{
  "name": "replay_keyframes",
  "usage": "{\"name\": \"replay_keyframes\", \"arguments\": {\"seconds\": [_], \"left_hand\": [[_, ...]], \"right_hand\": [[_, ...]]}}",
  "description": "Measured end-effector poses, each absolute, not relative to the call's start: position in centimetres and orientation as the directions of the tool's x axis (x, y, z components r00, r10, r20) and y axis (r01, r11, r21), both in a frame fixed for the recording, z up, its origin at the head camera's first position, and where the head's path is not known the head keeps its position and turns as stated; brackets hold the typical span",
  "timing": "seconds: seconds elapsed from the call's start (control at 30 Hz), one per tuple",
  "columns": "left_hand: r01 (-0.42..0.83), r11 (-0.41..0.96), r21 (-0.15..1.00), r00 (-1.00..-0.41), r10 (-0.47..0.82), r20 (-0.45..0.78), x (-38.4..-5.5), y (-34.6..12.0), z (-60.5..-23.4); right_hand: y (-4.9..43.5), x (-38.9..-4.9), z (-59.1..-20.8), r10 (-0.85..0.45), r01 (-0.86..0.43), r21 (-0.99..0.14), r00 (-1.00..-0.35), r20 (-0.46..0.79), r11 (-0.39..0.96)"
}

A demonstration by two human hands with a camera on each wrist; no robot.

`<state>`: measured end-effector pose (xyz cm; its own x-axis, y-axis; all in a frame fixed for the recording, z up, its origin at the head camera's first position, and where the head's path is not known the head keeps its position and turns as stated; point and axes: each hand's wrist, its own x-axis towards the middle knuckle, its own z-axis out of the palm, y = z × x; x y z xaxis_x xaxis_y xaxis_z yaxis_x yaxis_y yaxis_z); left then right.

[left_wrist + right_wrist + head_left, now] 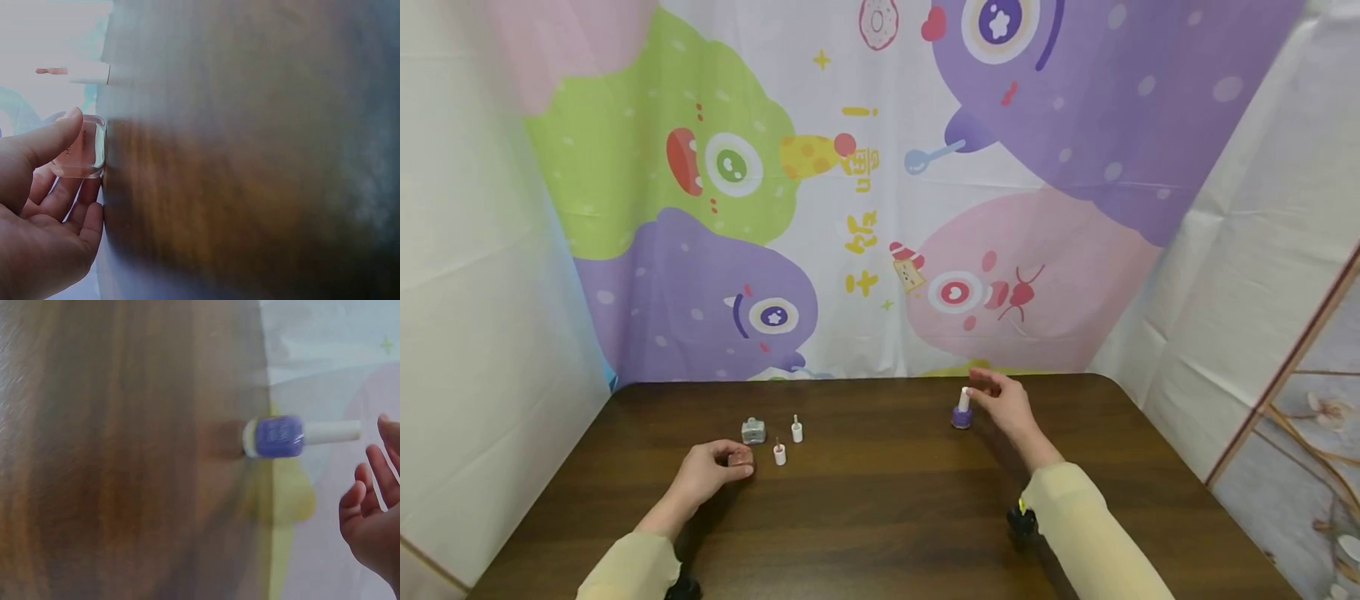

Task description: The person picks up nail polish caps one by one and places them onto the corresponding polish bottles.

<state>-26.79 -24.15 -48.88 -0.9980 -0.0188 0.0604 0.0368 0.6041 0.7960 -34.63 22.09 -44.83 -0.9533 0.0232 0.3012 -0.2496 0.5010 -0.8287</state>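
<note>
My left hand (703,473) pinches a pink glass nail polish bottle (87,150) between thumb and fingers, low at the table top. Just right of it stands a white cap (780,456) with its brush pointing up, tinted reddish-brown in the left wrist view. A second white brush cap (797,432) stands behind that one, also brush up. Behind the left hand sits an uncapped silver-grey nail polish bottle (753,431). On the right, a purple nail polish bottle (278,436) stands upright with its white cap (334,431) on. My right hand (1007,407) is beside this cap, apart from it, fingers loosely bent.
All of this is on a dark brown wooden table (880,517). A cartoon-printed cloth (865,333) hangs right behind the back edge. White cloth (490,292) hangs on the left, and a flower-patterned panel (1315,417) is at the far right.
</note>
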Motion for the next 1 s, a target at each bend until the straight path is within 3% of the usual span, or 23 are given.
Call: {"name": "replay_keyframes", "arguments": {"seconds": [0.2, 0.77, 1.0], "left_hand": [[0.032, 0.612, 0.791, -0.998, -0.025, 0.059, -26.5, -24.3, -48.6], [0.051, 0.638, 0.768, -0.997, -0.006, 0.071, -26.0, -24.7, -48.4], [0.039, 0.646, 0.762, -0.997, -0.020, 0.068, -26.0, -24.8, -48.5]], "right_hand": [[21.4, -34.4, -42.9, 0.077, -0.280, -0.818, -0.928, 0.365, 0.502], [17.0, -32.4, -38.0, 0.025, -0.322, -0.869, -0.934, 0.357, 0.376], [14.2, -29.8, -35.4, -0.014, -0.359, -0.872, -0.927, 0.376, 0.332]]}}
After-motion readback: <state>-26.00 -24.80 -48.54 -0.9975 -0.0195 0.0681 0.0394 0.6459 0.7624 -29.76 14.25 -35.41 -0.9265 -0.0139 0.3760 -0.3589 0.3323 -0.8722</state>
